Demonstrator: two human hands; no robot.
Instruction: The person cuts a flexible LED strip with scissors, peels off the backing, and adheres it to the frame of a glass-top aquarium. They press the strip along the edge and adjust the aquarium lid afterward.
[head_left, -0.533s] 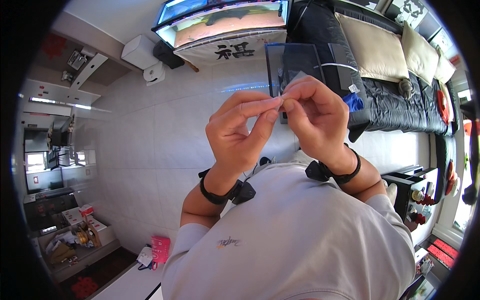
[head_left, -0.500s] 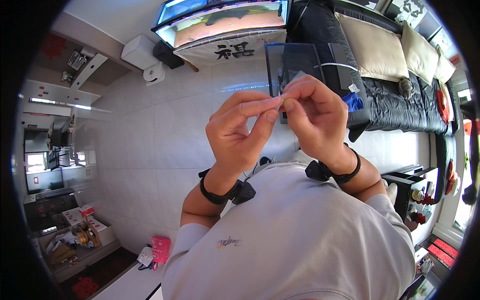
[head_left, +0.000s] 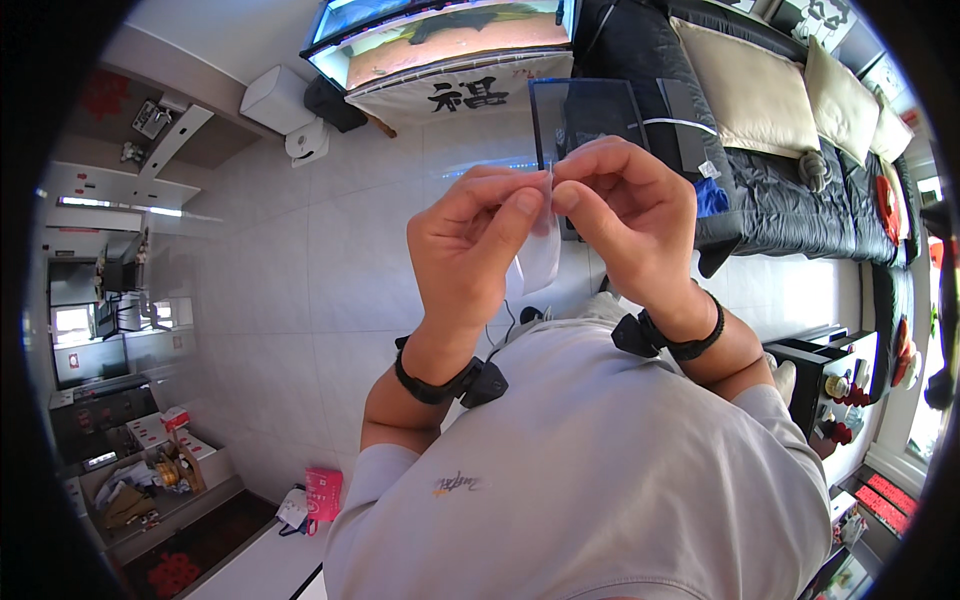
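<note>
A thin, translucent pale plastic piece, apparently a small bag [head_left: 538, 255], dangles between my two hands at the middle of the view. My left hand [head_left: 462, 247] is closed on its top edge, thumb against index finger. My right hand [head_left: 630, 227] is curled too, thumb and forefinger pinched at the same edge, close beside the left fingertips. The lower part of the plastic hangs behind my left hand and is partly hidden. Both wrists wear black straps with small dark boxes.
A dark-framed glass panel [head_left: 590, 100] stands just beyond my hands, beside a black sofa [head_left: 760, 190] with cream pillows [head_left: 740, 90]. A lit fish tank [head_left: 440, 45] is at the top. A black side stand [head_left: 810, 360] is right, cluttered shelving [head_left: 150, 470] lower left, a pink bag [head_left: 323, 485] lower down.
Both hands have risen slightly away from my body and opened a small gap. More of the translucent plastic now shows, hanging down between them.
</note>
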